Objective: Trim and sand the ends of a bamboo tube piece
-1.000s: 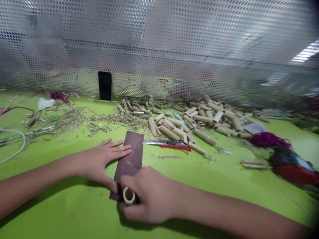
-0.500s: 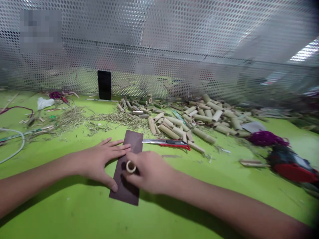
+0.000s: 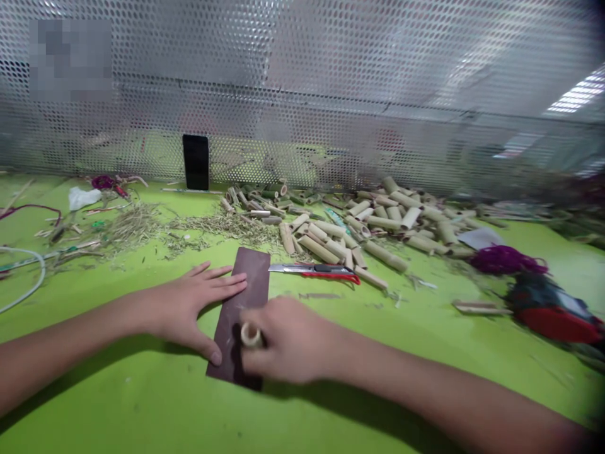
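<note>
A strip of dark brown sandpaper (image 3: pixel 253 277) lies on the green tabletop. My left hand (image 3: pixel 191 302) is flat with fingers spread, its fingertips and thumb resting on the strip's left side. Over the lower right part of the sandpaper, my right hand (image 3: pixel 293 343) is closed around a short bamboo tube (image 3: pixel 251 335). The tube's round hollow end faces up toward me; its lower end is hidden, so I cannot tell how firmly it touches the paper. Just beyond, a red utility knife (image 3: pixel 321 271) has its blade extended, with the tip by the sandpaper's right edge.
Cut bamboo tubes (image 3: pixel 382 221) are heaped behind the knife. Shavings (image 3: pixel 212 230) lie further left. A black phone (image 3: pixel 195 162) stands against the perforated metal screen (image 3: pixel 302 107). At right are purple string (image 3: pixel 508 260) and a red-and-black tool (image 3: pixel 553 309). A white cable (image 3: pixel 41 277) curves at left.
My right hand and the bamboo tube have shifted down the sandpaper, nearer to me and slightly right. My left hand stays in place on the strip.
</note>
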Tool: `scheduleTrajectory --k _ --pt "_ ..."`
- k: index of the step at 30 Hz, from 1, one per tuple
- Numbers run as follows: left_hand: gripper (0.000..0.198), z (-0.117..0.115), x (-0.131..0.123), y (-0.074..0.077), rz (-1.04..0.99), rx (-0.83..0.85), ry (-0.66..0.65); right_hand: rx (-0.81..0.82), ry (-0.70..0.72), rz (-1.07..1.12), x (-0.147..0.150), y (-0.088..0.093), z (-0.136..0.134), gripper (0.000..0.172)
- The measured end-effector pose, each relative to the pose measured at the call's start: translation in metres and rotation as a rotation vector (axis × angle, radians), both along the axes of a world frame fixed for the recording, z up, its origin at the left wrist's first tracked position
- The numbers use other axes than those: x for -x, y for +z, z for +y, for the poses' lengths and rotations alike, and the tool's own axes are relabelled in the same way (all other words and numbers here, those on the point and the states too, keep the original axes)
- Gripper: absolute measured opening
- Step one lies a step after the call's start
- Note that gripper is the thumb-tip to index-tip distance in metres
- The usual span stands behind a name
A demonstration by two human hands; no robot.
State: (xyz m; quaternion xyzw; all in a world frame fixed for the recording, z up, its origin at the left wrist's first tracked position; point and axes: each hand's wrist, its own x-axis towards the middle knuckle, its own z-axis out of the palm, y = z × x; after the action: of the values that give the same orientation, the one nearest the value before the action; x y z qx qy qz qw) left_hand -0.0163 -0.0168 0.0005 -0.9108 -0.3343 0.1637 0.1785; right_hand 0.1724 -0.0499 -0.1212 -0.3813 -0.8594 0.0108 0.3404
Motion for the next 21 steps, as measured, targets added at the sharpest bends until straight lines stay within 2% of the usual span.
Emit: scheduleTrajectory --k 2,3,7,8,11,12,16,17,21 --pt "0.119 0.0009 0.0009 -0.0002 0.003 -0.002 -0.007 -0.032 -0.118 0.082 -0.0011 0.0008 0.0019 0.016" --pt "0.119 0.0011 0.0011 -0.0002 0.003 -0.002 -0.007 -0.058 -0.118 0.105 -0.001 0.0007 0.0024 0.014" --pt "0.119 0.0 0.0002 0.0004 -0.009 -0.003 0.009 -0.053 0.084 -0.02 0.0007 -0.0013 0.0017 0.022" --pt "0.119 -0.0004 -0.0002 0.0005 -0.01 -0.002 0.012 -0.034 0.065 -0.033 0.0003 -0.001 0.002 0.023" --pt "0.12 -0.0004 -0.0007 0.0003 -0.005 0.002 0.009 -0.045 -0.113 0.059 -0.0014 0.0008 0.0045 0.016" --pt "0.121 0.0001 -0.0003 0.0 -0.004 0.003 0.008 -0.07 -0.121 0.087 -0.0012 0.0009 0.0047 0.015" --pt "0.119 0.0032 0.0022 -0.0012 -0.004 -0.01 -0.002 -0.064 0.107 -0.019 0.0008 -0.0005 0.0013 0.021" --pt "0.118 0.0038 0.0028 -0.0014 -0.005 -0.015 -0.01 -0.035 0.107 -0.044 0.0005 -0.0003 0.0007 0.023" --pt "0.119 0.0052 0.0037 -0.0016 0.002 -0.015 -0.042 -0.061 -0.124 0.037 -0.0012 0.001 0.0021 0.019"
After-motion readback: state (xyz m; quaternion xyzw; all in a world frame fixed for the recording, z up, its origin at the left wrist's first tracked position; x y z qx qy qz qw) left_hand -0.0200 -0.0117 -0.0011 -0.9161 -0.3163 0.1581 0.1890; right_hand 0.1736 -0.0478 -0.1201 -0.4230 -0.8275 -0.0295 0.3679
